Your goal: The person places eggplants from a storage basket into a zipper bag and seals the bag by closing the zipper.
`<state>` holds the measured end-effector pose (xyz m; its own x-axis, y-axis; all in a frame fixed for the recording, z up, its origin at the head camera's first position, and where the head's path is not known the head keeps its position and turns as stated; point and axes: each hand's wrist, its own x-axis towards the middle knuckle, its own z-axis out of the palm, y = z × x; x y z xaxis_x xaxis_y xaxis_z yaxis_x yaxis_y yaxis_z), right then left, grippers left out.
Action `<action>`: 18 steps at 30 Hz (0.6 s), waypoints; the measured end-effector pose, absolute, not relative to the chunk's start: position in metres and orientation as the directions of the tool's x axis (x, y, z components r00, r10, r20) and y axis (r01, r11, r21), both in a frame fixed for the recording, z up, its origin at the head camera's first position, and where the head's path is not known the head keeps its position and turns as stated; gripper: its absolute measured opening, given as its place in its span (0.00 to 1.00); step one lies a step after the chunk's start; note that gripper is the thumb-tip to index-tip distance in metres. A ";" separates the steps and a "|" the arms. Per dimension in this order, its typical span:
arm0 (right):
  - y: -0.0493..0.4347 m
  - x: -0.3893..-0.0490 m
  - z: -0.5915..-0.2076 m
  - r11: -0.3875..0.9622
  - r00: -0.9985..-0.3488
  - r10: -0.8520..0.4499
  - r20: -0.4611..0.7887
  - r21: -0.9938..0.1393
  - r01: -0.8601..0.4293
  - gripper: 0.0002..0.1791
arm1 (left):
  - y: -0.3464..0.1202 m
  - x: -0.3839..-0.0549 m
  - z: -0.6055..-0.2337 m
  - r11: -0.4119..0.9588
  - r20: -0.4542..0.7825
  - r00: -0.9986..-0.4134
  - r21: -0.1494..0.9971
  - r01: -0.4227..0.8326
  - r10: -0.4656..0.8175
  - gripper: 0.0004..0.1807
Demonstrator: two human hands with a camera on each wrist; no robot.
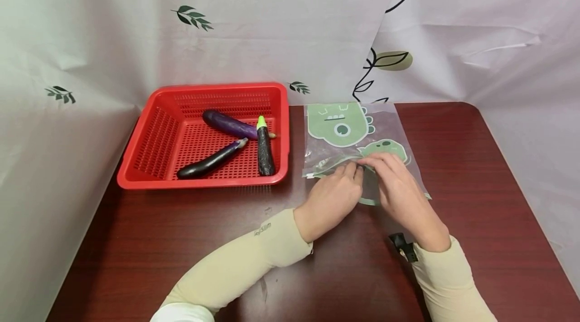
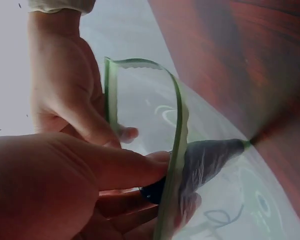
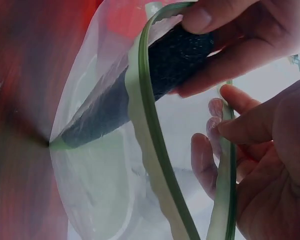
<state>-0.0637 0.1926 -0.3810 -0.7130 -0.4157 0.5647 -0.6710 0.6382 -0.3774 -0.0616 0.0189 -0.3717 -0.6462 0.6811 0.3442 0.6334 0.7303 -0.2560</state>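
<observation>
A clear zip bag (image 1: 346,153) with green cartoon dinosaur prints lies on the table, its green-edged mouth parted toward me. My left hand (image 1: 333,198) holds a dark, speckled zucchini (image 3: 177,60) by its blunt end at the bag's mouth. Most of its length is inside, with the green tip close to the bag's far end in the right wrist view. My right hand (image 1: 403,193) pinches the other zip edge (image 3: 226,185) between thumb and fingers. Seen from the head, both hands hide the zucchini almost fully.
Left of the bag stands a red perforated basket (image 1: 204,184). Inside are a purple eggplant (image 1: 228,123), a darker eggplant (image 1: 210,159) and another dark zucchini (image 1: 264,151) with a bright green end. A pale printed curtain (image 1: 272,35) walls the dark red table (image 1: 204,241) behind and at both sides.
</observation>
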 end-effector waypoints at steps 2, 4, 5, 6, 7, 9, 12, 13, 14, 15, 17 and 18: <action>0.192 -0.064 -0.380 0.634 -0.709 -0.414 0.571 -0.378 -0.675 0.26 | 0.019 -0.062 -0.373 0.731 0.344 -0.647 -0.252 0.634 0.680 0.15; 0.192 -0.064 -0.380 0.629 -0.703 -0.413 0.579 -0.377 -0.680 0.26 | 0.020 -0.063 -0.375 0.735 0.352 -0.648 -0.249 0.631 0.675 0.14; 0.192 -0.064 -0.380 0.627 -0.700 -0.412 0.582 -0.377 -0.682 0.26 | 0.020 -0.064 -0.376 0.737 0.359 -0.648 -0.246 0.629 0.672 0.14; 0.192 -0.064 -0.380 0.624 -0.698 -0.412 0.586 -0.377 -0.684 0.27 | 0.020 -0.064 -0.377 0.738 0.365 -0.646 -0.247 0.628 0.671 0.14; 0.192 -0.064 -0.380 0.623 -0.697 -0.411 0.588 -0.377 -0.686 0.27 | 0.020 -0.065 -0.377 0.740 0.371 -0.645 -0.245 0.626 0.668 0.14; 0.191 -0.063 -0.380 0.618 -0.693 -0.411 0.593 -0.377 -0.689 0.28 | 0.020 -0.066 -0.379 0.743 0.379 -0.644 -0.245 0.624 0.665 0.13; 0.191 -0.063 -0.379 0.613 -0.689 -0.411 0.597 -0.378 -0.694 0.28 | 0.021 -0.067 -0.380 0.744 0.380 -0.644 -0.253 0.618 0.664 0.13; 0.191 -0.062 -0.379 0.613 -0.688 -0.412 0.597 -0.377 -0.694 0.28 | 0.021 -0.068 -0.380 0.745 0.378 -0.646 -0.256 0.616 0.663 0.12; 0.191 -0.062 -0.379 0.613 -0.687 -0.413 0.598 -0.375 -0.695 0.28 | 0.022 -0.068 -0.381 0.745 0.376 -0.647 -0.260 0.614 0.664 0.12; 0.191 -0.062 -0.379 0.614 -0.686 -0.415 0.598 -0.373 -0.696 0.28 | 0.022 -0.069 -0.381 0.746 0.373 -0.649 -0.264 0.611 0.663 0.12; 0.191 -0.062 -0.379 0.620 -0.689 -0.418 0.593 -0.368 -0.693 0.28 | 0.023 -0.069 -0.382 0.751 0.369 -0.656 -0.262 0.607 0.659 0.12; 0.191 -0.061 -0.380 0.623 -0.689 -0.419 0.591 -0.365 -0.692 0.28 | 0.024 -0.070 -0.383 0.753 0.366 -0.660 -0.260 0.604 0.656 0.13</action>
